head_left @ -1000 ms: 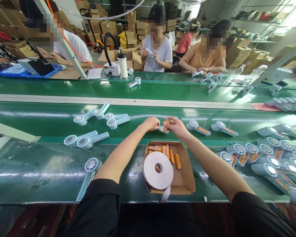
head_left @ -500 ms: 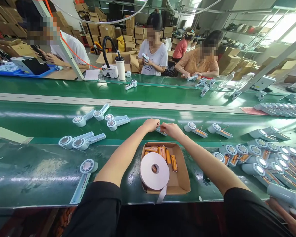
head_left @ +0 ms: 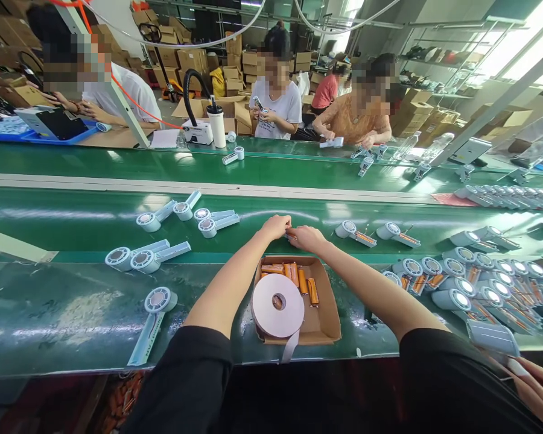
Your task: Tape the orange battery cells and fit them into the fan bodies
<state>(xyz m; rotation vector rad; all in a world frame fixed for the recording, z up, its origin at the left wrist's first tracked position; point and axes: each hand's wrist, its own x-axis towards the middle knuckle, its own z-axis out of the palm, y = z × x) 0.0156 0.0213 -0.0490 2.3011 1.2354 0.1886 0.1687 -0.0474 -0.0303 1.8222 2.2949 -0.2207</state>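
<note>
The left hand (head_left: 277,226) and right hand (head_left: 308,238) close together over a pale part (head_left: 288,236) above the green belt (head_left: 81,226), so whose grip holds it I cannot tell; the cardboard tray (head_left: 329,322) of orange cylinders (head_left: 303,281) sits between the forearms, presumably for easy reach.

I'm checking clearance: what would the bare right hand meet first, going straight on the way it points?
Probably the bare left hand, which appears just ahead of the right hand; exact depth, and anything hidden between them, is unclear.
</note>
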